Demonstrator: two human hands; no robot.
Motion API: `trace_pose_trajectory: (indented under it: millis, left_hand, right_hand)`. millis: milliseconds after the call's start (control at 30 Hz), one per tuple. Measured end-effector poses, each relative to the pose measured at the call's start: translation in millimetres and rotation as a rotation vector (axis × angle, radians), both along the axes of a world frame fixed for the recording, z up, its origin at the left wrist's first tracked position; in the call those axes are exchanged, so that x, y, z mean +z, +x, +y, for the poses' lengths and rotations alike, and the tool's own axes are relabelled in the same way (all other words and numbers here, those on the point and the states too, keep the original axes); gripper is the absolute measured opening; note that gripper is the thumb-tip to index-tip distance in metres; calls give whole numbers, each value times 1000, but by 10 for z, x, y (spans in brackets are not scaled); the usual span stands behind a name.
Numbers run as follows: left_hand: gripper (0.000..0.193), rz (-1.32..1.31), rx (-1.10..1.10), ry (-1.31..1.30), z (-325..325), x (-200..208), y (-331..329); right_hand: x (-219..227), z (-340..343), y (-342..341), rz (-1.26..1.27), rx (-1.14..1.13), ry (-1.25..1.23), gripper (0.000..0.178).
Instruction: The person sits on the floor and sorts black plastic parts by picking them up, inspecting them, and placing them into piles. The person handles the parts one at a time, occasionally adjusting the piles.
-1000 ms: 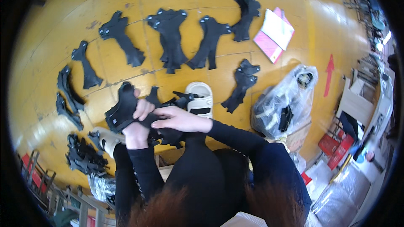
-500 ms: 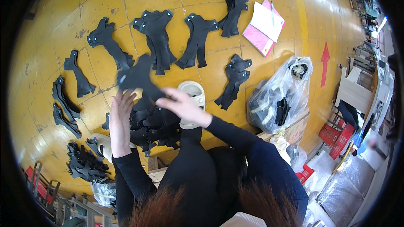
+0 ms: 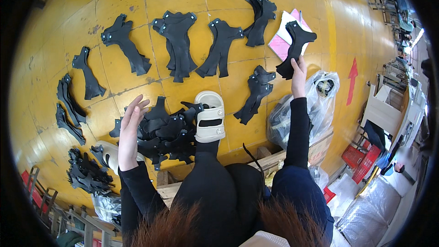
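- The black piece (image 3: 299, 39), Y-shaped at its upper end, is in the right hand (image 3: 298, 69), whose fingers grip it near its lower end.
- Behind it in view lie a pink folder (image 3: 278, 45) and a white sheet (image 3: 283, 26); whether it touches them I cannot tell.
- A small black stack (image 3: 255, 93) lies to the left of that hand.
- The right forearm passes in front of a clear plastic bag (image 3: 280, 121) with dark things inside.
- The left hand (image 3: 130, 130) is raised, released, with its fingers extended, just beside a heap of black pieces (image 3: 169, 132).
- A beige clog (image 3: 210, 132) on the right foot stands beside that heap.
- Farther out, more black stacks (image 3: 178, 41) form an arc across the yellow floor (image 3: 39, 91).
- A red arrow (image 3: 352, 82) marks the floor beyond the bag.
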State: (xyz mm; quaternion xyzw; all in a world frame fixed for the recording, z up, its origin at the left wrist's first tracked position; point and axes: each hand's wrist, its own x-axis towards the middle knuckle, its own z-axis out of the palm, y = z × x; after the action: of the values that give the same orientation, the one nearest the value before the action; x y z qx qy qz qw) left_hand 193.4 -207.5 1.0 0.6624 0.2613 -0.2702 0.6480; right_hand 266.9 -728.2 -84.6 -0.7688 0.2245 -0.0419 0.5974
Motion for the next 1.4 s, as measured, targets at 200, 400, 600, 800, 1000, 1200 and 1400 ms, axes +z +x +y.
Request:
trace_pose_trajectory:
  millis: [200,400,600,800,1000,1200,1400]
  left_hand:
    - [47,10,15,15,-5,-24,0]
    - [41,4,20,75,111,-122,1]
    - [38,-115,-122,171,297,8,207]
    - [38,-433,-481,529,486,374,557]
    - [33,-510,-930,771,903,765,172]
    - [27,-53,-476,969,1788,511,-1316]
    - [20,953,-625,598,1541,104,-3014]
  right_hand:
    - [-818,-817,-202,417,-86,-597,48]
    - [-923,-663,-244,459,-137,-809,54]
    - [-933,-243,-249,115,-111,-935,54]
    - [-103,1442,-350,-254,348,-917,46]
    - [-131,2499,-875,-165,855,-459,36]
    - [-104,2711,-1062,-113,1027,-414,23]
    - [-16,2551,-857,-70,1074,-409,17]
